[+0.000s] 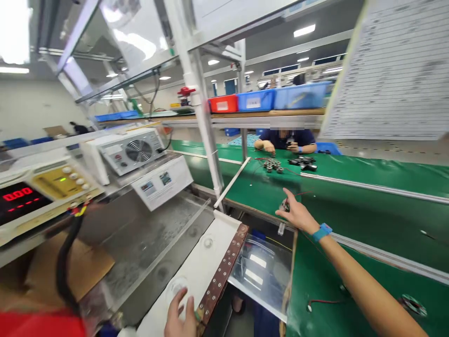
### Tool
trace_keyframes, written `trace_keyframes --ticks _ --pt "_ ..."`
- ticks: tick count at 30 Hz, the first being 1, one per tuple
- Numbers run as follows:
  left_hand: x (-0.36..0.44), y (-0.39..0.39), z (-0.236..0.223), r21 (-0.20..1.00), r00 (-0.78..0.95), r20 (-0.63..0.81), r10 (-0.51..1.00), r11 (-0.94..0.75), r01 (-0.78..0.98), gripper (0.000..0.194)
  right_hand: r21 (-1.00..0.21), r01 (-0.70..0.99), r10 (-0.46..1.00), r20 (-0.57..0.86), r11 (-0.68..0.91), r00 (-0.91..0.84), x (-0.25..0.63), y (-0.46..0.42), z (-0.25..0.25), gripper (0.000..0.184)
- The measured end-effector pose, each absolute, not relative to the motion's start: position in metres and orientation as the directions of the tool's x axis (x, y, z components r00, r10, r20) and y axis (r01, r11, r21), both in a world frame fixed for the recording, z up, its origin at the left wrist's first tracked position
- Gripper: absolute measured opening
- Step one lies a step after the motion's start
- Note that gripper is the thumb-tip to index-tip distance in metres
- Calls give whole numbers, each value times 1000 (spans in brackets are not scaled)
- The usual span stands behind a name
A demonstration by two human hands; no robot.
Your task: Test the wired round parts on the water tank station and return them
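My right hand (298, 216) reaches forward over the green belt surface (259, 192). Between its thumb and index finger sits a small round metal part (285, 205) with thin wires, and the fingers curve around it. A blue band (322, 231) circles that wrist. Low in the view, my left hand (180, 316) hovers by a white strip fixture (196, 255) edged with a brown, studded bar (224, 269). Its fingers are apart, and nothing shows in them. Farther along the belt lie several similar round parts (271, 165) with wires.
A co-worker (286, 140) sits across the belt, both hands near black parts (303, 163). At left stand a power supply with a red display (17, 194) and a grey fan unit (131, 150). A white post (203, 112) rises mid-view. A ring-shaped part (414, 305) lies at lower right.
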State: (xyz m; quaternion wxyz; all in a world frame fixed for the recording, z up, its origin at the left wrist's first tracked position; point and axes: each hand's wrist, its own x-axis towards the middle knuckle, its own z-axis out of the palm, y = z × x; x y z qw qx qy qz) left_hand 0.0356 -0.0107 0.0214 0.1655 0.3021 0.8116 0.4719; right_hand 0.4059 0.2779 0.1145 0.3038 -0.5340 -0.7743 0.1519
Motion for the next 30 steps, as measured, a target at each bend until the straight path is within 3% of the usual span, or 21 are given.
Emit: trace_keyframes --ticks 3,6,9,11,14,17,20,23,26,30 --pt "65 -9 69 797 -678 303 669 213 565 45 -630 449 718 265 634 -643 330 219 142 92" --pt "79 -12 105 587 -497 555 667 109 802 54 -722 141 369 166 677 -915 264 154 155 85" --pt "70 -29 116 402 -334 559 759 104 910 62 -810 -50 41 90 584 -995 212 106 148 80" --pt "55 -51 111 373 -353 490 797 174 911 52 -848 -99 -75 70 520 -995 183 90 131 77" --pt "31 -92 95 398 -518 360 776 374 838 27 -856 -71 -48 54 513 -997 142 90 92 74" --pt "17 -129 84 454 -705 247 665 564 690 27 -778 17 65 30 628 -997 107 104 53 63" --pt "16 -153 77 575 -824 101 557 644 505 28 -709 42 87 28 704 -996 74 118 25 46" --pt "25 -159 68 754 -856 -67 512 588 293 35 -694 39 125 74 719 -989 46 124 4 36" --pt "39 -156 55 906 -836 -218 503 422 17 47 -721 50 175 99 692 -980 26 125 -13 32" --pt "56 -148 42 942 -786 -328 525 239 -234 52 -718 7 133 119 696 -984 20 127 -29 28"
